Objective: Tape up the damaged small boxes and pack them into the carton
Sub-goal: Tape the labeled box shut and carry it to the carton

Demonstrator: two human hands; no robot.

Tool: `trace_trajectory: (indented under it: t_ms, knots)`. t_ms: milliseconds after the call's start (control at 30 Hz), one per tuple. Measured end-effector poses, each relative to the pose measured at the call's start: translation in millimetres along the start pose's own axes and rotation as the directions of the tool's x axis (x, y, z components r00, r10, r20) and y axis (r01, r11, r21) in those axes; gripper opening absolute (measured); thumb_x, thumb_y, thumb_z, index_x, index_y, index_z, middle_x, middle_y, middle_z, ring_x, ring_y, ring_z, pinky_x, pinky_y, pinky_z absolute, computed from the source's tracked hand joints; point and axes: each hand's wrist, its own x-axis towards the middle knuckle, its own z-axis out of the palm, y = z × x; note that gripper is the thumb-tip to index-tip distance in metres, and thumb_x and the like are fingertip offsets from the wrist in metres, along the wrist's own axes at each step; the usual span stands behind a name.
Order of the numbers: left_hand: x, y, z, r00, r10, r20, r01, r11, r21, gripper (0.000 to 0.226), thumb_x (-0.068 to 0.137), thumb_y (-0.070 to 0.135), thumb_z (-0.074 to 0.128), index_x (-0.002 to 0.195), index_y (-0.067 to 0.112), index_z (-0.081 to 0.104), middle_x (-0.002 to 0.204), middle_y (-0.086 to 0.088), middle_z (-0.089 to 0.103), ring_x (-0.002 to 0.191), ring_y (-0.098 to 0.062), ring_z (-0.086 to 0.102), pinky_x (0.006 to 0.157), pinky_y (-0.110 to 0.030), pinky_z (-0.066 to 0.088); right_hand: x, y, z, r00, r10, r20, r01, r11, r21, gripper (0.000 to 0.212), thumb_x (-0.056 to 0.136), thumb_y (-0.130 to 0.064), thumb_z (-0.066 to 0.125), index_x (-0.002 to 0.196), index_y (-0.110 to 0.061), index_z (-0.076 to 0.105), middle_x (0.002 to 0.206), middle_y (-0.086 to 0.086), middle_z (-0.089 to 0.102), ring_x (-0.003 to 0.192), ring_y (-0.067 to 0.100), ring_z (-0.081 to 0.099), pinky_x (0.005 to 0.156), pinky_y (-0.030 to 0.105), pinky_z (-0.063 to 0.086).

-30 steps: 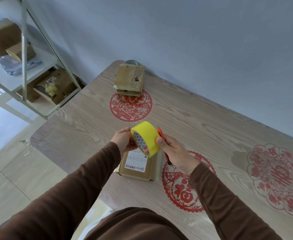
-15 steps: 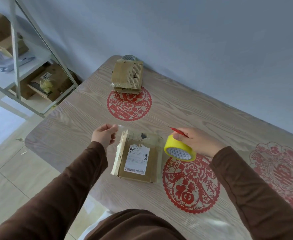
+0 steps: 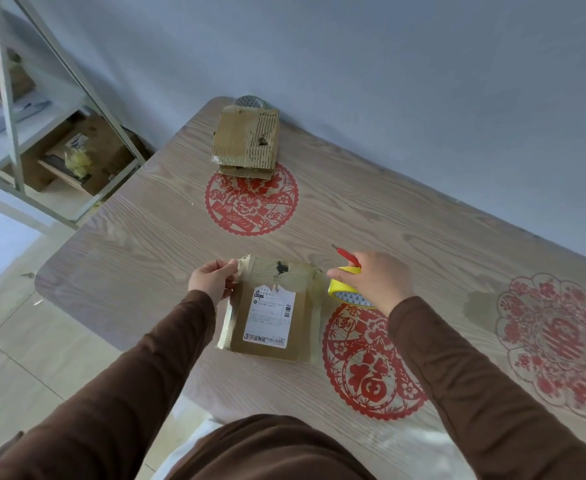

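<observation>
Brown-sleeved arms are reaching over the near edge of the grey wood-grain table [image 3: 118,258], the two hands working apart on either side of the flat brown cardboard box with the white shipping label [image 3: 270,315]. The left hand [image 3: 211,280] is pinching the tape end at the box's far-left corner between thumb and fingers. The right hand [image 3: 376,282] is gripping the yellow roll of packing tape [image 3: 345,289] just beside the box's far-right corner, and a slim red-handled cutter [image 3: 348,257] is sticking out from under the same hand, pointing away from the box. A strip of clear tape seems to be running across the box's far edge between the hands, over a dark torn hole. The label is carrying a barcode and small printed lines, too small to read.

Right of the box, a round red paper-cut decal [image 3: 371,362] is showing the character 福. Beyond the box, a second red floral paper-cut decal [image 3: 251,202] is lying on the table, and beyond that a stack of worn corrugated small boxes [image 3: 246,140] is sitting near the wall. Far right of the box, a paler red paper-cut decal [image 3: 558,341] is lying flat. Far left of the box, a grey metal shelf rack [image 3: 10,109] is holding brown cartons.
</observation>
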Motion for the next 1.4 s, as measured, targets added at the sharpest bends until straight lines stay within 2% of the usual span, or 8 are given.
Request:
trace_trajectory:
  t_ms: [367,533,667,833,933,1100,1267,1400]
  knots:
    - [12,-13,25,0.986,0.162,0.029,-0.161,0.912,0.377,0.034,0.101,0.035,0.053,0.071,0.018,0.049,0.065,-0.002,0.051,0.069,-0.022,0.048,0.064,-0.035,0.041,15,-17,35,0.997,0.069,0.022,-0.070,0.997,0.043,0.054,0.089,-0.076,0.044,0.091,-0.023,0.055,0.075,-0.005,0.059,0.070,0.017,0.059,0.057,0.033,0.044]
    - [7,-15,31,0.980,0.123,-0.155,-0.058,0.927,0.371,0.057,0.088,0.059,0.064,0.117,0.014,0.047,0.110,-0.004,0.050,0.097,-0.024,0.054,0.090,-0.037,0.046,16,-27,40,0.994,0.108,0.007,-0.108,0.994,-0.003,0.050,0.091,-0.069,0.048,0.098,-0.021,0.061,0.079,-0.003,0.061,0.072,0.019,0.060,0.063,0.033,0.050]
    - [14,-16,28,0.997,0.065,-0.040,-0.042,0.910,0.412,0.053,0.087,0.070,0.057,0.099,0.018,0.055,0.098,-0.007,0.070,0.083,-0.023,0.067,0.085,-0.040,0.057,8,-31,42,0.987,0.162,-0.006,-0.162,0.987,-0.024,0.048,0.093,-0.065,0.045,0.094,-0.020,0.060,0.077,-0.002,0.060,0.070,0.019,0.059,0.059,0.032,0.044]
    - [14,36,40,0.963,0.245,0.108,-0.243,0.627,0.740,0.047,0.102,0.056,0.040,0.110,0.018,0.066,0.111,-0.009,0.071,0.089,-0.024,0.062,0.084,-0.035,0.050,-4,-42,44,0.979,0.203,0.028,-0.204,0.978,0.033,0.045,0.095,-0.060,0.046,0.092,-0.018,0.062,0.080,-0.002,0.060,0.073,0.021,0.057,0.062,0.032,0.042]
    - [3,45,47,0.935,0.208,0.286,-0.353,0.607,0.712,0.058,0.103,0.061,0.026,0.135,0.020,0.052,0.127,-0.009,0.063,0.106,-0.028,0.062,0.095,-0.041,0.048,-14,-38,54,0.954,0.277,0.117,-0.296,0.935,0.196,0.052,0.093,-0.067,0.043,0.090,-0.018,0.061,0.083,0.000,0.063,0.080,0.024,0.064,0.065,0.034,0.046]
    - [4,33,37,0.878,0.288,0.383,-0.455,0.250,0.855,0.049,0.102,0.060,0.029,0.131,0.024,0.043,0.110,-0.007,0.067,0.091,-0.029,0.064,0.084,-0.043,0.053,-42,-41,66,0.947,0.275,0.167,-0.322,0.818,0.476,0.047,0.103,-0.055,0.037,0.098,-0.013,0.057,0.080,0.000,0.061,0.069,0.018,0.059,0.060,0.034,0.040]
    - [16,43,47,0.788,0.506,0.350,-0.477,0.141,0.868,0.066,0.095,0.066,0.041,0.149,0.028,0.030,0.145,-0.005,0.050,0.128,-0.031,0.050,0.107,-0.049,0.038,-67,-58,84,0.950,0.245,0.191,-0.310,0.697,0.647,0.038,0.106,-0.047,0.037,0.102,-0.013,0.053,0.079,-0.002,0.055,0.069,0.017,0.052,0.068,0.040,0.043]
    - [8,25,40,0.774,0.554,0.307,-0.509,0.256,0.822,0.069,0.100,0.061,0.040,0.156,0.035,0.009,0.119,-0.005,0.067,0.094,-0.028,0.067,0.076,-0.041,0.055,-70,-62,86,0.960,0.252,0.125,-0.272,0.723,0.635,0.032,0.106,-0.045,0.037,0.103,-0.017,0.051,0.080,-0.003,0.058,0.072,0.018,0.058,0.069,0.040,0.046]
